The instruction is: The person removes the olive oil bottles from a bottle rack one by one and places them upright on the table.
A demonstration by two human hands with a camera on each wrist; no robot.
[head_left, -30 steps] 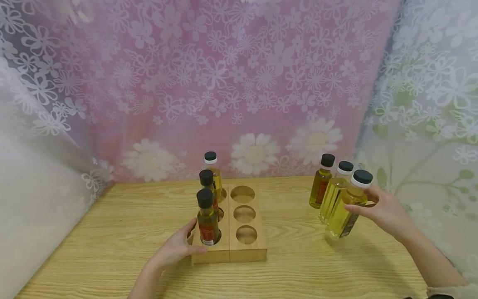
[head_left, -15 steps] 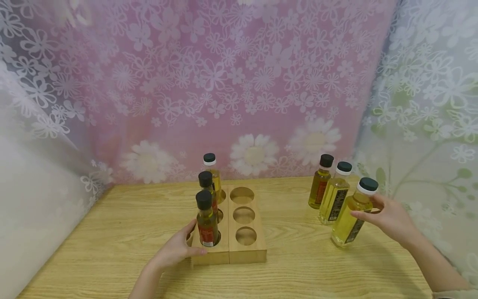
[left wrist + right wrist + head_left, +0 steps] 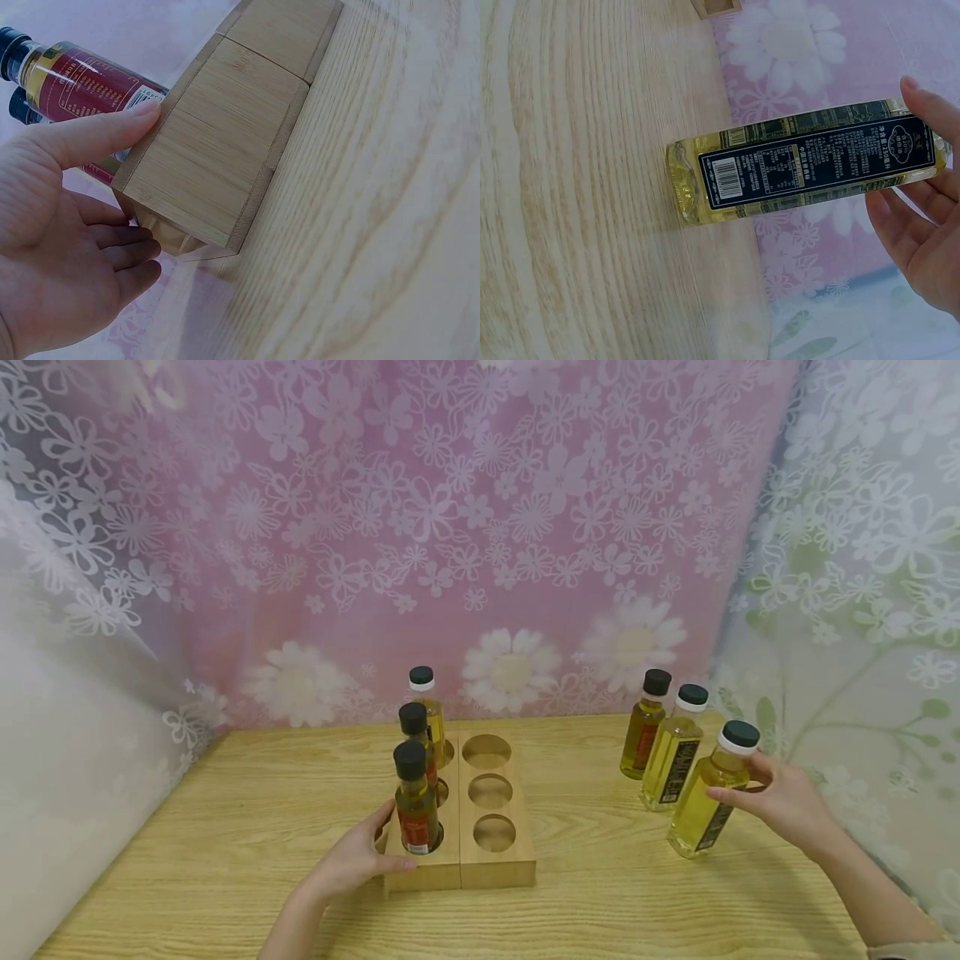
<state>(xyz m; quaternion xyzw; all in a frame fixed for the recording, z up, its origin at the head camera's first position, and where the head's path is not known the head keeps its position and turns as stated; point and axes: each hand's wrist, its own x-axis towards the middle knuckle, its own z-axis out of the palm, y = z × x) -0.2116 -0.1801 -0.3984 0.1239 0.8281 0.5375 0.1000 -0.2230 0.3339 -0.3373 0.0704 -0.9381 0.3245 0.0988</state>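
In the head view my left hand (image 3: pixel 352 860) holds the near left corner of a wooden bottle rack (image 3: pixel 498 872). In the left wrist view its thumb lies on the rack's edge, with the other fingers bent at the open side. Three bottles stand in the rack's left row, the nearest a dark-capped oil bottle (image 3: pixel 417 818) with a red label. At the right my right hand (image 3: pixel 787 802) grips a square oil bottle (image 3: pixel 697 814) by its upper part. The bottle has yellow oil and a black label, and tilts slightly. Whether its base touches the table, I cannot tell.
Beyond the held bottle stand another square yellow oil bottle (image 3: pixel 671 760) and a darker oil bottle (image 3: pixel 642 735). The rack's right row shows three round holes. Floral curtains (image 3: pixel 465 543) hang behind and beside the wooden table (image 3: pixel 600 910).
The right hand has brought the square oil bottle slightly nearer and to the right, apart from the bottle behind it. The left hand stays at the rack.
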